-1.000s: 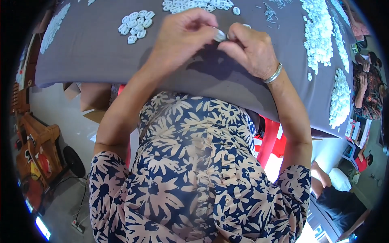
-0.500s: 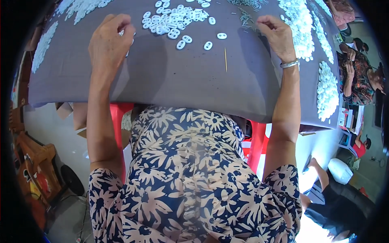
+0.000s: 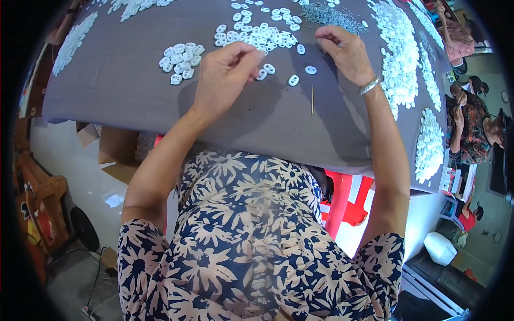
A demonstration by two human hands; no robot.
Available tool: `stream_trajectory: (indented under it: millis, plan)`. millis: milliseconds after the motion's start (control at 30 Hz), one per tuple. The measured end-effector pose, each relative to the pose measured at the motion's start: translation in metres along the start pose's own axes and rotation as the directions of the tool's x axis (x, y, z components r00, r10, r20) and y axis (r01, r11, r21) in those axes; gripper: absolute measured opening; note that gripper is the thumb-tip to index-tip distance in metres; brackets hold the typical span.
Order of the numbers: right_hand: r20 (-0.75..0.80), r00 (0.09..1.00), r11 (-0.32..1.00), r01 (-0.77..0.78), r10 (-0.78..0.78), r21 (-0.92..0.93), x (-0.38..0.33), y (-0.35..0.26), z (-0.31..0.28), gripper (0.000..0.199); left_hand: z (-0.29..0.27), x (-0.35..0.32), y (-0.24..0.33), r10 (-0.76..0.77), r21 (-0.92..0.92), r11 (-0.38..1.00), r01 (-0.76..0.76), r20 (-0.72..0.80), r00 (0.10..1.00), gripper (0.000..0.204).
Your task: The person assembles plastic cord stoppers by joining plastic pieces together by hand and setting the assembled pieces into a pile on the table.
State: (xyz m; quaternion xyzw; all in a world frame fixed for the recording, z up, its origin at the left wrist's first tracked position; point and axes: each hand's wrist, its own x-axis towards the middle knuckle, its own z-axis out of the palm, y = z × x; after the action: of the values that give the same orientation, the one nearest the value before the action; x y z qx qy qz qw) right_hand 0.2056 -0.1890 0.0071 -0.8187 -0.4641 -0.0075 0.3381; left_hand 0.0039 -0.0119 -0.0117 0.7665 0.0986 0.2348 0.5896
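My left hand (image 3: 222, 77) is over the table, thumb and fingertips pinched together; whatever lies between them is hidden. Just beyond it spreads a loose pile of white oval plastic pieces with two holes (image 3: 265, 37), and a few single ones lie close to its fingertips. On its left sits a separate cluster of white pieces (image 3: 182, 59). My right hand (image 3: 348, 56), with a band at the wrist, is also curled into a pinch, its contents too small to make out. It is nearest to a heap of tiny thin grey metal parts (image 3: 334, 18). A thin wooden stick (image 3: 312, 100) lies between my forearms.
Large heaps of small white parts (image 3: 399, 64) run down the table's right side, with another heap (image 3: 430, 144) near the right corner. More white parts (image 3: 75, 43) lie far left. Other people (image 3: 474, 120) are at the right. A red chair (image 3: 340, 203) shows below the table edge.
My left hand has moved right toward the middle, uncovering the cluster of white pieces on the left. My right hand has shifted slightly left. The whole view has also shifted a little.
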Motion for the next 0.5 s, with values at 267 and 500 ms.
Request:
stream_trajectory:
  millis: [267,500]
  plan:
    - [0.135,0.965,0.975,0.222,-0.224,0.026,0.035,-0.015,0.045,0.023,-0.005,0.003,-0.002,-0.284,-0.280,0.925,0.256,-0.061,0.957,0.036]
    - [0.259,0.954,0.986,0.129,-0.152,0.105,-0.001,-0.034,0.025,0.022,-0.003,0.005,-0.006,-0.209,-0.176,0.964,0.200,-0.034,0.977,0.037]
